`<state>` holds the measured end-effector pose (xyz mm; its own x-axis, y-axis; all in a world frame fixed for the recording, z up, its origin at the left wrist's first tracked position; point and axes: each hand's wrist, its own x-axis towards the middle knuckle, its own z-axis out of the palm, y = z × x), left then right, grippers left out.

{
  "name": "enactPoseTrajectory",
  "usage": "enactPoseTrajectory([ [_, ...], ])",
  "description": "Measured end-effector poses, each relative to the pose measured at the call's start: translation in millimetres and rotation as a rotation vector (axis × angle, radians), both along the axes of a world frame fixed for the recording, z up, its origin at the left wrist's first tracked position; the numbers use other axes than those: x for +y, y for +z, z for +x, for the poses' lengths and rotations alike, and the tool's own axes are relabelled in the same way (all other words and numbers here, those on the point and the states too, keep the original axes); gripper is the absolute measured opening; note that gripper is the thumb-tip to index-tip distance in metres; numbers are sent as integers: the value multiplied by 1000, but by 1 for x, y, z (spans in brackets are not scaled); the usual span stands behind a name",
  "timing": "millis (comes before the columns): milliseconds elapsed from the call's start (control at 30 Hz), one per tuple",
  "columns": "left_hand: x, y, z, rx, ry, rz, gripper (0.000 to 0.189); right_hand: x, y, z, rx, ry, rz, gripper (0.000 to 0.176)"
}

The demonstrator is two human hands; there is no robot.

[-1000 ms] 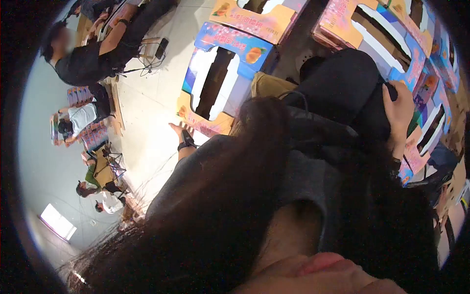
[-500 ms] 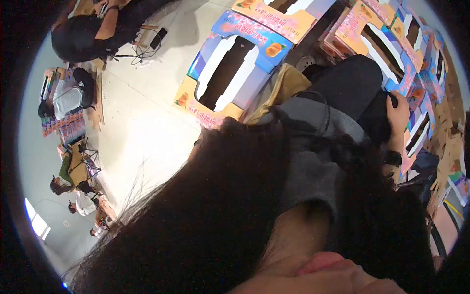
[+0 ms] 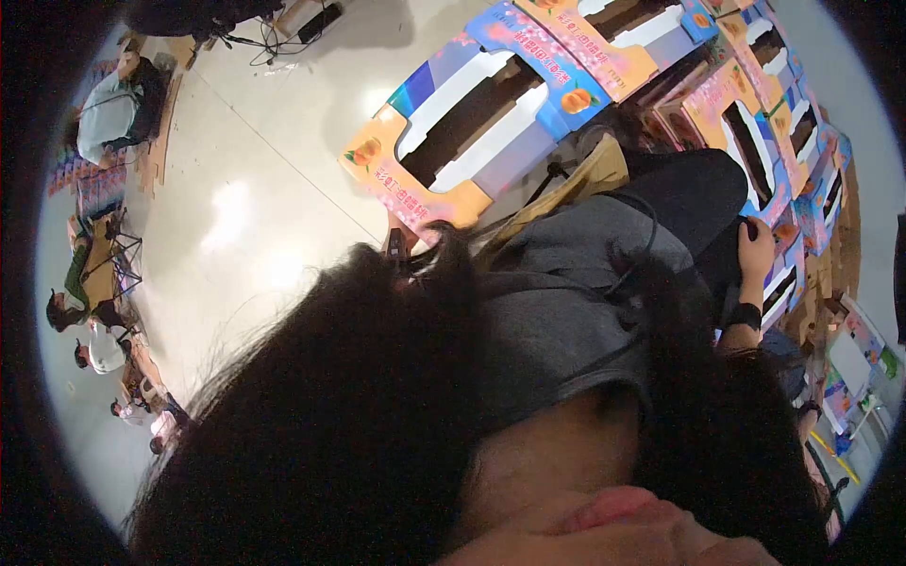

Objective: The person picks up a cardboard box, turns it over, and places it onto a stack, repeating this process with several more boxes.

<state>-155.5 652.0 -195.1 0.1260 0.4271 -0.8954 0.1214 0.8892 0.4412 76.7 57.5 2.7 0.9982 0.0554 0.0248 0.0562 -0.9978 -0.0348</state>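
My right hand [image 3: 755,250], with a black band on its wrist, rests beside my black-clad leg [image 3: 703,189]. Its fingers curl at a small dark rounded shape; I cannot tell what it is. My left hand [image 3: 403,229] shows only as a sliver between my hair and the near corner of an upright printed carton [image 3: 444,198]. A dark band-like item lies across it, and its fingers are hidden. The carton has peach pictures and a large cutout with white flaps. My grey top [image 3: 566,311] and hair fill the middle.
More printed cartons [image 3: 703,104] crowd the upper right. A tan strip [image 3: 566,184] lies between my leg and the nearest carton. Cables [image 3: 260,38] and a black box-shaped item [image 3: 319,23] lie on the pale floor [image 3: 236,160]. Several people [image 3: 113,118] sit along the left.
The view has swung, so the floor and seated people sit further left and the nearest carton further right. A sliver of my left hand shows more clearly. My right hand keeps its place by the leg.
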Motion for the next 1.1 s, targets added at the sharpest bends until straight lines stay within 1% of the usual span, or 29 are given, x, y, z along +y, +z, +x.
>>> enactPoseTrajectory([
  [133, -1, -3, -1, 5, -6, -9, 62, 0, -2, -2, -12, -54, 9, 30],
  [533, -5, -5, 6, 13, -37, 24, 59, -2, -3, -6, -61, -27, -4, 31],
  [667, -3, -11, 15, 2, -71, 26, 58, 6, 3, -7, -77, -76, -4, 31],
  [733, 3, -6, 17, 5, -82, 42, 58, 4, -1, -9, -113, -64, 9, 30],
  [767, 5, -14, 14, 4, -89, 42, 58, 11, 4, -10, -123, -74, 33, 28],
  [933, 23, -21, 3, 33, -127, 72, 56, 12, 2, -10, -142, -115, 36, 27],
  [1100, 65, -16, -4, 117, -160, 167, 55, 18, 6, -13, -139, -130, 20, 27],
])
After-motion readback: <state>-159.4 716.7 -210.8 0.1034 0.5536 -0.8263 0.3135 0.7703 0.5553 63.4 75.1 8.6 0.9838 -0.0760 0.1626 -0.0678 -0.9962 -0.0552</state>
